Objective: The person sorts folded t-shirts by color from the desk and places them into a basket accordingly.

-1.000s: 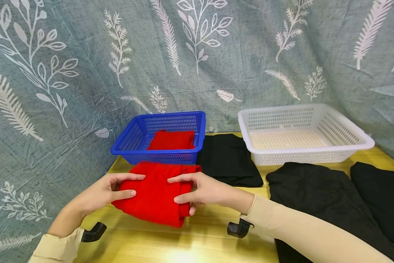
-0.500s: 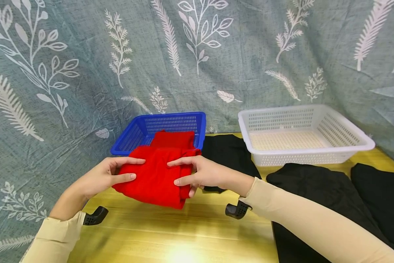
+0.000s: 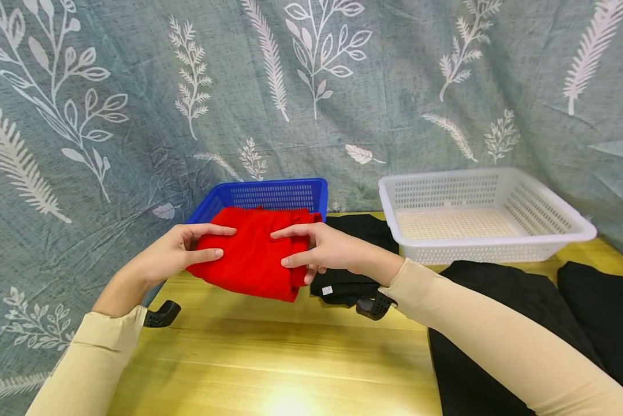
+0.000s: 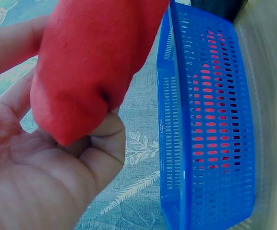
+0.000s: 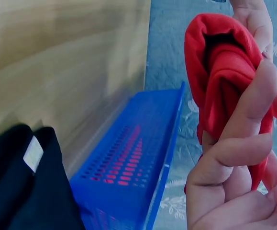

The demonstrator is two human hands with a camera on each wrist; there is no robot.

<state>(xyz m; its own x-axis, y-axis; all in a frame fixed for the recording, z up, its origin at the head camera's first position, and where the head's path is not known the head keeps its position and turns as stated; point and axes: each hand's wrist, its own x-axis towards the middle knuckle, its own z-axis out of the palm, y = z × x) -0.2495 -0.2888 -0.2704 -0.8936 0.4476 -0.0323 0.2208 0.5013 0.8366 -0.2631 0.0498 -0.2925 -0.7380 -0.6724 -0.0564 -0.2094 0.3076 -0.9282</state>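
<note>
A folded red cloth garment point(image 3: 254, 254) is held up between both hands in front of the blue basket point(image 3: 319, 193), overlapping most of it in the head view. My left hand point(image 3: 173, 254) grips its left end, thumb on the near face. At the other end my right hand point(image 3: 329, 248) pinches the folded layers; the right wrist view shows the rolled fold point(image 5: 229, 72) with fingers curled beneath. Through the basket's slots in the left wrist view, more red cloth point(image 4: 207, 105) shows inside the blue basket wall point(image 4: 243, 143).
A white basket point(image 3: 498, 245) stands at the back right. Folded black cloth point(image 3: 360, 225) with a white tag point(image 3: 327, 290) lies beside the blue basket. More black garments point(image 3: 503, 323) lie at the right of the wooden table point(image 3: 269, 358). A patterned curtain point(image 3: 290, 86) hangs behind.
Both hands have raised the red garment and carried it away from me, from in front of the blue basket up across its rim in the head view. Both grips stay the same.
</note>
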